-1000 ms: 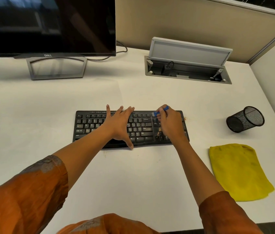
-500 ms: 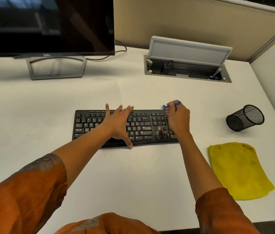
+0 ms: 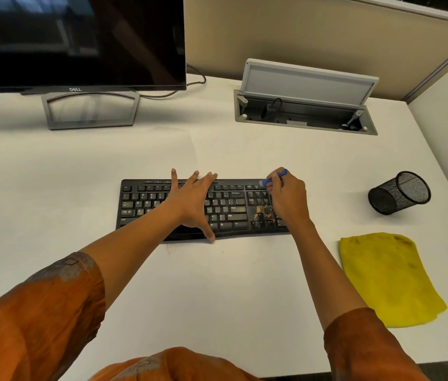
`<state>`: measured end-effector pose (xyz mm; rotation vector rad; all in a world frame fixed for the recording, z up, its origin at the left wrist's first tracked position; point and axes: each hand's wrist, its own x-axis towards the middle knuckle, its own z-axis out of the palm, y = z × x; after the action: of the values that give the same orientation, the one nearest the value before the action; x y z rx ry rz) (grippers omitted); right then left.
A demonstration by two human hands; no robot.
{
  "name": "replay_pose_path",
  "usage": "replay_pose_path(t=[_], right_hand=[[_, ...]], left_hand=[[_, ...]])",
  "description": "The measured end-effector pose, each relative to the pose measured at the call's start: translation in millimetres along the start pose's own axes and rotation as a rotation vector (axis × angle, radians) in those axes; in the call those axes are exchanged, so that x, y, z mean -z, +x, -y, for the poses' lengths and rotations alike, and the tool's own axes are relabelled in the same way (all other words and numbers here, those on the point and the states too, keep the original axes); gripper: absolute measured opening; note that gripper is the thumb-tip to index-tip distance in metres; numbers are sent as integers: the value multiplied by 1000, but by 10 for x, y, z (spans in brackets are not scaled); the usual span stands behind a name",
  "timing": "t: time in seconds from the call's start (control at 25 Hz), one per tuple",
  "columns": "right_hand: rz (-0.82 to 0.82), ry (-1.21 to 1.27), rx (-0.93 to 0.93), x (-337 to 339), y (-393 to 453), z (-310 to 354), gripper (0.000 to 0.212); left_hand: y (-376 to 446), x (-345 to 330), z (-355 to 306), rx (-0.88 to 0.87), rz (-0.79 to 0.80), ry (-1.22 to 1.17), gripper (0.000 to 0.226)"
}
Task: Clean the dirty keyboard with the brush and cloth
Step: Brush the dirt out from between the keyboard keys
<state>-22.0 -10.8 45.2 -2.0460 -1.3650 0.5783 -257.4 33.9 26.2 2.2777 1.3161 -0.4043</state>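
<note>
- The white counter (image 3: 245, 284) carries everything you are working with; the monitor (image 3: 77, 39) stands at its far left and an open cable box (image 3: 305, 105) is set into it at the back.
- Your keyboard (image 3: 228, 210) lies flat in the middle of the counter, straight in front of you. It is the thing being cleaned, and it is not clean yet: a patch of brownish crumbs (image 3: 264, 211) sits on the keys just left of your right hand.
- The yellow cloth (image 3: 387, 279) lies spread on the counter to the right of the keyboard, apart from it and from both hands. Judging from that, the wiping step is not begun, and you are somewhere in the brushing step with the dirtiest patch left to do.
- A black mesh pen cup (image 3: 400, 192) lies tipped on its side beyond the cloth, well clear of the work.
- Your left hand (image 3: 192, 204) rests flat on the middle of the keyboard, fingers straight and spread toward the far edge, thumb down at the near edge; it reads as a steadying press, not a grip.
- Your right hand (image 3: 288, 199) is over the right end of the keyboard, fingers curled and pinching the brush.
- The small blue brush (image 3: 275, 179) pokes out above your fingers at the keyboard's far right corner; whether its bristles touch the keys I cannot tell.
</note>
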Motion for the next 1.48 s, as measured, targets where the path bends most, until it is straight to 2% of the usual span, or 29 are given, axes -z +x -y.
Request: replay_pose_path(t=[0.16, 0.36, 0.6, 0.76, 0.84, 1.0, 1.12, 1.24, 1.48], right_hand=[[58, -282, 4, 41, -77, -22, 42], [14, -45, 30, 28, 2, 0, 33], [83, -221, 3, 64, -180, -83, 37], [-18, -59, -4, 48, -116, -39, 37], [2, -22, 3, 26, -115, -59, 35], [62, -205, -43, 54, -206, -113, 39], [27, -81, -44, 83, -155, 23, 40], [17, 12, 17, 20, -48, 127, 29], [140, -135, -42, -49, -165, -3, 33]], left_hand=[[14, -14, 12, -4, -4, -3, 162], [18, -17, 12, -9, -5, -2, 162], [16, -19, 12, -3, -4, 2, 162], [11, -8, 7, -6, -1, -4, 162], [5, -8, 3, -4, -4, -3, 161], [7, -7, 2, -2, -1, 7, 161], [11, -1, 3, -2, 2, 13, 162], [11, -7, 0, 0, 0, 10, 162], [9, -1, -3, 1, -1, 13, 161]])
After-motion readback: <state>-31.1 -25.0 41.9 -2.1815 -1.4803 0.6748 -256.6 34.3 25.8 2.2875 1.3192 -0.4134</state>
